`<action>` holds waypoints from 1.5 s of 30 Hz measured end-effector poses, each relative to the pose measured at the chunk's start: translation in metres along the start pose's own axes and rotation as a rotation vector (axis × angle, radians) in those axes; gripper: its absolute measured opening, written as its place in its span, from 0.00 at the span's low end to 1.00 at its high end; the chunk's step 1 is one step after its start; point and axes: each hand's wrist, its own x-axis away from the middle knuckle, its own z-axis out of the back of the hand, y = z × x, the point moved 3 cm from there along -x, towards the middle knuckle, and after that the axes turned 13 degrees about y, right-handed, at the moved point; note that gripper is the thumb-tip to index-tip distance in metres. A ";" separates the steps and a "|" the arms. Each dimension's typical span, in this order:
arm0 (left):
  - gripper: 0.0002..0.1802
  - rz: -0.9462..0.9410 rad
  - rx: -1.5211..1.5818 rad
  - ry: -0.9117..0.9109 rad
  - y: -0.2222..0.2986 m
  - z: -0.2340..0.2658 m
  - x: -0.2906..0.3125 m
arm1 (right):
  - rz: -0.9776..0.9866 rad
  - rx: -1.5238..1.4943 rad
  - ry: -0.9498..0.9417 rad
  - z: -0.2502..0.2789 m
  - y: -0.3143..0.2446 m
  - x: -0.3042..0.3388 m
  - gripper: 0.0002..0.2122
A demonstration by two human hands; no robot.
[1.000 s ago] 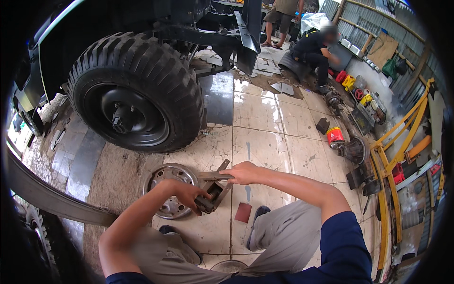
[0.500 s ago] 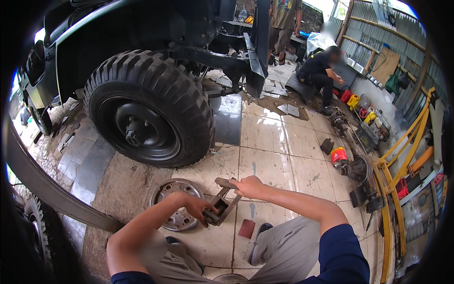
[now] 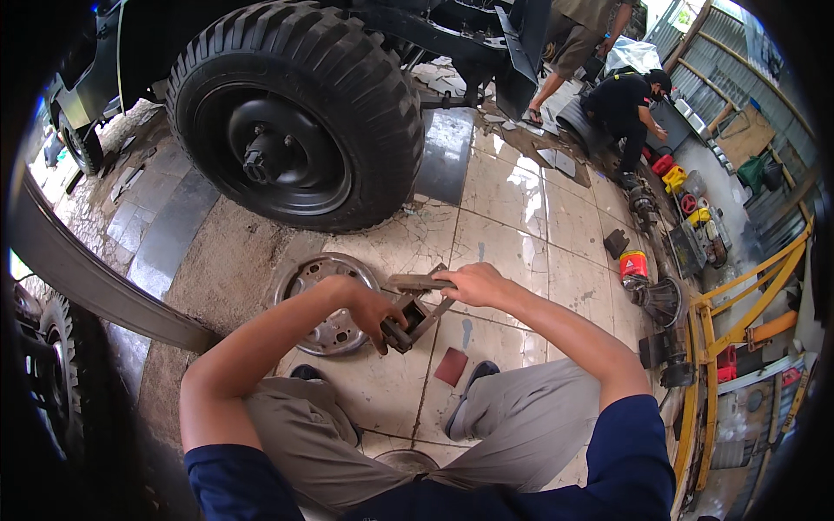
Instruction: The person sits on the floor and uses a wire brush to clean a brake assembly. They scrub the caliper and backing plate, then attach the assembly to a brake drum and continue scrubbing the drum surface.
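My left hand (image 3: 372, 311) is closed around the near end of a dull metal bracket (image 3: 423, 323), which has a boxy hollow and long flat arms. The bracket is held off the floor, tilted away from me. In my right hand (image 3: 476, 285) is a slim brownish brush (image 3: 419, 282), lying across the bracket's upper part; dark bristles seem to show beneath it, and I cannot tell if they touch the metal. A bare steel wheel rim (image 3: 328, 340) lies beside my left forearm, partly hidden by it. A reddish-brown square of sandpaper (image 3: 451, 367) lies between my feet.
A vehicle's large black tyre (image 3: 382, 130) stands ahead at left. A curved metal beam (image 3: 113, 282) runs along the left. At right are a red-and-yellow can (image 3: 633, 264), metal axle parts (image 3: 665, 304) and a yellow frame (image 3: 747, 326). Two people (image 3: 621, 108) are at the back right.
My view has tilted down, so the scene sits higher. The brush has shifted slightly along the bracket, uncovering its far end. Both hands keep their holds.
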 end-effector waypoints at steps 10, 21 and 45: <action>0.49 0.044 0.028 -0.015 0.006 0.005 0.005 | 0.000 0.034 -0.045 0.007 0.003 -0.009 0.20; 0.48 0.025 0.049 0.033 -0.001 0.002 0.006 | -0.071 0.130 -0.086 0.013 -0.005 -0.007 0.19; 0.45 0.062 0.043 0.022 -0.001 0.002 0.003 | -0.006 -0.044 -0.089 0.016 -0.003 -0.008 0.21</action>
